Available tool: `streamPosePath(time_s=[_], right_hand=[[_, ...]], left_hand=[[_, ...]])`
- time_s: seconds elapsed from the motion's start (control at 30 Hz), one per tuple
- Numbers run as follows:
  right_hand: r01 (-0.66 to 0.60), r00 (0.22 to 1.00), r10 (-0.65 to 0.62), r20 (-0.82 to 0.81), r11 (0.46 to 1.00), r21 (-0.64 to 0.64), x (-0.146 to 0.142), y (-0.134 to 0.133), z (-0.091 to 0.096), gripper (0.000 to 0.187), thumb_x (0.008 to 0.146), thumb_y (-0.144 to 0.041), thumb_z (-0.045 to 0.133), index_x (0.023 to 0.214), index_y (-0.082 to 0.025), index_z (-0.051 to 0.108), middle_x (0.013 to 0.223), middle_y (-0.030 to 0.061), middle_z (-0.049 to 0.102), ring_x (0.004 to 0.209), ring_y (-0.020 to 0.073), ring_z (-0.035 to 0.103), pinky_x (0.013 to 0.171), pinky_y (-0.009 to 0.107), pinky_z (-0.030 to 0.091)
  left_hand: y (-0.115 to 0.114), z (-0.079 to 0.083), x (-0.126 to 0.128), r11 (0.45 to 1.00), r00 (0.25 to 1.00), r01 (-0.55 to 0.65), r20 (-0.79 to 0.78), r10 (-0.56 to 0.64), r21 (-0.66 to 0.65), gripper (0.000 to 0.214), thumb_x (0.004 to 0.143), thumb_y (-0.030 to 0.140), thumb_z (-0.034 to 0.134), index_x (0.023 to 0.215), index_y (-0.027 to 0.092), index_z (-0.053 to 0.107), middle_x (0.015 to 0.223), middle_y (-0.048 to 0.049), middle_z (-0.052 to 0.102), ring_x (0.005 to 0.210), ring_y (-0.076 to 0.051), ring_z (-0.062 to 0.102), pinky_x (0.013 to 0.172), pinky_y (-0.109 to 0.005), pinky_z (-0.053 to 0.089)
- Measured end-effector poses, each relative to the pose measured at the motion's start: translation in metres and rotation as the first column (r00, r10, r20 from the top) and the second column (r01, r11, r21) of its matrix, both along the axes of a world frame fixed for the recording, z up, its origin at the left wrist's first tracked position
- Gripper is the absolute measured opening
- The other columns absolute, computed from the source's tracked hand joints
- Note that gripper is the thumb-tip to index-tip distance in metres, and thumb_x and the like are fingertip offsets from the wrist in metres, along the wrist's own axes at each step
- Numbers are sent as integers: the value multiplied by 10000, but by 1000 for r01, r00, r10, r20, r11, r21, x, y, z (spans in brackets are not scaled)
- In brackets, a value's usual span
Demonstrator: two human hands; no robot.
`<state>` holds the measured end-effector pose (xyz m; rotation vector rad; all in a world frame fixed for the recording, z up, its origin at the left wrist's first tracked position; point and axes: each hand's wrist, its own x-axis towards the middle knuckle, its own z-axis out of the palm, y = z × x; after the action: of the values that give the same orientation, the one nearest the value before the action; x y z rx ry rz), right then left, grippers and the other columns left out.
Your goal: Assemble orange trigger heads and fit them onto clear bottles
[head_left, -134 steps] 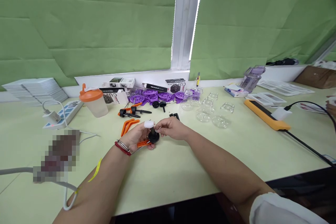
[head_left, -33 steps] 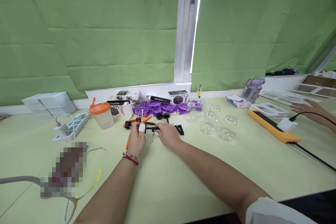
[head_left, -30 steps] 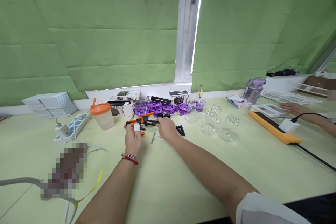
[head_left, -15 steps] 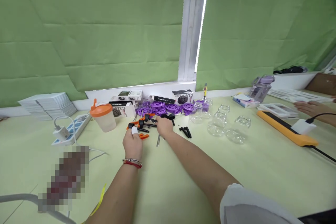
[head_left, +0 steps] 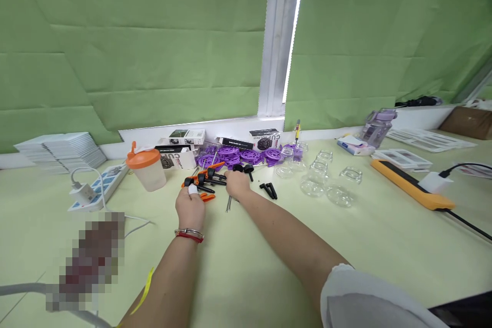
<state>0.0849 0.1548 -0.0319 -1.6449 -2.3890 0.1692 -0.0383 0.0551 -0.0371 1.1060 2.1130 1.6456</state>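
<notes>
My left hand [head_left: 190,207] is closed at the near left end of a row of orange-and-black clamp-like parts [head_left: 207,179], on the end of one of them. Its thumb has a white wrap on the tip. Just to the right, my right hand [head_left: 237,185] lies curled at the other end of the row; its fingertips are hidden behind the hand. Black round-headed pieces [head_left: 249,169] lie right beyond it. Thin metal rods [head_left: 228,204] rest below that hand, and two black pegs [head_left: 268,190] sit to its right.
Purple wheel-shaped pieces [head_left: 229,152] are heaped behind, beside cup holder boxes [head_left: 265,139]. Clear cups [head_left: 313,184] stand at right, near an orange-and-black power strip [head_left: 411,184]. At left are an orange-lidded cup [head_left: 148,169], a white power strip [head_left: 109,184] and stacked white cards [head_left: 59,152].
The view has shifted slightly, so everything sits a little further left. Another person's hand at the far right has gone out of view. My hands keep nearly the same pose among the parts.
</notes>
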Motion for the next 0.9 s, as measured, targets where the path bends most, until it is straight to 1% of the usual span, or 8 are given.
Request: streamPosePath(time_s=[0.27,0.33,0.4,0.5,0.63,0.7,0.77,0.9], right_hand=[[-122,991,129,-41,983,135,-1,-16,4,317,781,-60,498,1023,-220,626,1024,69,671,1050,209,545,731,261,418],[-152,985,163,-49,974,170,-1,-18,8,326,803,-62,475,1038,-228,628,1075,57,646,1080,203,511,761,262,414],[-112,989,128,-69,973,202,4,-16,12,343,825,-65,445,1073,-224,622,1123,67,610,1077,210,497,784,278,415],[67,994,-49,-98,980,185,22,-6,15,371,837,-72,440,1147,-209,590,1208,102,533,1107,238,477,802,306,419],[172,983,-166,-78,983,71,49,9,12,449,850,-126,489,1286,-233,492,1262,122,477,1134,274,490,799,324,424],[175,982,-172,-76,984,29,56,13,9,421,873,-173,491,1288,-247,487,1243,121,484,1034,256,561,744,317,434],[184,980,-183,-82,983,-3,59,15,6,371,884,-213,503,1254,-236,504,1230,125,482,950,236,602,704,309,436],[210,970,-211,-119,977,-22,58,13,3,298,872,-203,528,1170,-182,522,1189,142,484,911,223,617,701,306,431]], left_hand=[[1,-1,-10,994,994,-105,-21,104,-25,88,782,235,476,697,220,460,632,-17,491,551,-173,477,487,-292,384],[0,0,-11,992,992,-123,-28,122,-30,51,778,228,489,734,223,465,647,-17,495,562,-185,488,516,-317,398],[-1,4,-12,989,990,-127,-74,122,-73,74,763,208,513,831,224,489,658,-18,511,569,-205,512,549,-346,413],[-2,8,-12,964,957,-82,-292,5,-252,259,721,188,554,976,217,516,756,-68,600,669,-269,592,621,-392,436],[-1,8,-10,891,790,-40,-560,-249,-452,188,679,217,577,863,193,614,985,-174,653,932,-368,596,759,-444,422],[-2,6,-9,873,733,-39,-608,-305,-486,181,684,219,561,845,192,638,996,-184,664,969,-383,583,781,-453,406],[-3,5,-8,874,720,-30,-617,-317,-485,206,680,200,549,861,198,648,965,-182,681,961,-385,585,782,-454,392],[-4,6,-8,880,750,7,-579,-320,-476,218,646,166,552,841,208,639,771,-150,695,884,-372,607,784,-448,368]])
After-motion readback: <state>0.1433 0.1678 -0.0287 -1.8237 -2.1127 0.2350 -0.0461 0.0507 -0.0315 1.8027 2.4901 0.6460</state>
